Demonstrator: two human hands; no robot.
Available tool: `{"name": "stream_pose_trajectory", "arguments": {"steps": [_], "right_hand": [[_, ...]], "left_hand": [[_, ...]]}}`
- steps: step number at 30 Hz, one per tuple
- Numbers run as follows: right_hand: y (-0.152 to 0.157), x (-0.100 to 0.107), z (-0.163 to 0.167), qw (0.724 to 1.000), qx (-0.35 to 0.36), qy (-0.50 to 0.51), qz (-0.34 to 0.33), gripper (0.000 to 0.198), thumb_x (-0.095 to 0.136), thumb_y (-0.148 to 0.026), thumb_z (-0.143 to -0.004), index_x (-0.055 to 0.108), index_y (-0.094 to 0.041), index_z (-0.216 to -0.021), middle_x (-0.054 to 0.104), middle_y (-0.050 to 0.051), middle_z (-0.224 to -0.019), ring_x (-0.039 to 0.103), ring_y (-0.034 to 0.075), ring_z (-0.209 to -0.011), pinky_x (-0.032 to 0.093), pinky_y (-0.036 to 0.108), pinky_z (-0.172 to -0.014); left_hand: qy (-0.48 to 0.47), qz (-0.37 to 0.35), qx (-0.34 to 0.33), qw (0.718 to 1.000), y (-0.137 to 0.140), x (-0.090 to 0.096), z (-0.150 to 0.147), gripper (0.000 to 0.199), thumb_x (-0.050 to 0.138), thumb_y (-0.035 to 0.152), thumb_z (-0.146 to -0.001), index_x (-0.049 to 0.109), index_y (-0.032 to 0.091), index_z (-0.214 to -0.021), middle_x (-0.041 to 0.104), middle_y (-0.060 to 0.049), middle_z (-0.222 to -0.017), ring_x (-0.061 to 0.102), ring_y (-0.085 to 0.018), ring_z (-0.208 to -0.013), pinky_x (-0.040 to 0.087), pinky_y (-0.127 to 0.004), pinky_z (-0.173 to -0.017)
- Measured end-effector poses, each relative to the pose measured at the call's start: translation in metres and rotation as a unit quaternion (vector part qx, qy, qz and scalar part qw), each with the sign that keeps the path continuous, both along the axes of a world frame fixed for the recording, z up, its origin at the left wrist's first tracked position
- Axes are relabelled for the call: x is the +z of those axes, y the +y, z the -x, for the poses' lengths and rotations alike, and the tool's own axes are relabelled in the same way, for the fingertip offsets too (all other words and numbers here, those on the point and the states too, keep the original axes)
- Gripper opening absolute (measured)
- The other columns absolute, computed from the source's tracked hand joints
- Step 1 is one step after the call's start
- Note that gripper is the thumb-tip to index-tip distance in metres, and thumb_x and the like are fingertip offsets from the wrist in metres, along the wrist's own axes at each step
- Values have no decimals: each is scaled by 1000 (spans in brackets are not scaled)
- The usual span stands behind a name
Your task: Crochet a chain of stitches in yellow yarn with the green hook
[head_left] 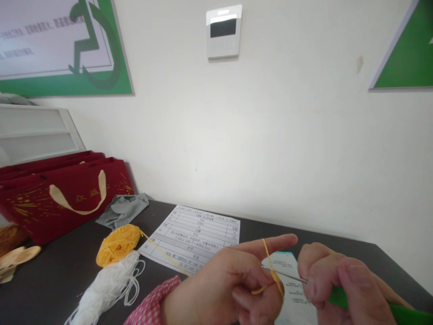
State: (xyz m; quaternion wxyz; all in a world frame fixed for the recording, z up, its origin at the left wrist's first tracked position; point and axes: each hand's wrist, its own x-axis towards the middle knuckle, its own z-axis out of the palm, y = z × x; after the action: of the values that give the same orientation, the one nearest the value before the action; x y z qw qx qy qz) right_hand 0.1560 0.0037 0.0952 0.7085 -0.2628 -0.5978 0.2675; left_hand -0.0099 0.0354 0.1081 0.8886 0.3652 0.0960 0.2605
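Observation:
My left hand point(233, 282) pinches a strand of yellow yarn point(275, 276), with the forefinger stretched out and the yarn looped over it. A short yarn tail pokes out between the fingers. My right hand point(348, 282) is closed around the green handle of a crochet hook point(340, 298). The hook's thin metal shaft reaches left to the yarn at my left fingertips; whether its tip is through a loop I cannot tell. From the yellow yarn ball point(118, 243) on the table, the strand runs across a printed sheet point(203, 225) to my left hand.
A white yarn skein point(104, 289) lies below the yellow ball. Dark red gift bags point(74, 189), a grey cloth point(123, 210) and wooden pieces point(20, 257) are at left. A white card point(294, 293) lies beneath my hands on the dark table point(324, 239), against a white wall.

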Motion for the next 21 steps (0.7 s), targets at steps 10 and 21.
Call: {"name": "stream_pose_trajectory", "arguments": {"steps": [10, 21], "right_hand": [[3, 1, 1, 997, 35, 26, 60, 48, 46, -39, -104, 63, -22, -61, 52, -1, -53, 49, 14, -55, 43, 27, -53], [1, 4, 4, 998, 12, 20, 61, 49, 44, -39, -104, 62, -22, -62, 51, 0, -53, 48, 14, -54, 39, 28, -50]], "left_hand": [[-6, 13, 5, 1000, 0, -5, -1, 74, 44, 3, -73, 45, 7, -147, 57, 2, -50, 31, -8, -37, 19, -21, -41], [3, 13, 2, 1000, 2, -5, -1, 77, 45, 2, -71, 44, 7, -147, 58, 3, -50, 32, -7, -36, 19, -20, -39]]}}
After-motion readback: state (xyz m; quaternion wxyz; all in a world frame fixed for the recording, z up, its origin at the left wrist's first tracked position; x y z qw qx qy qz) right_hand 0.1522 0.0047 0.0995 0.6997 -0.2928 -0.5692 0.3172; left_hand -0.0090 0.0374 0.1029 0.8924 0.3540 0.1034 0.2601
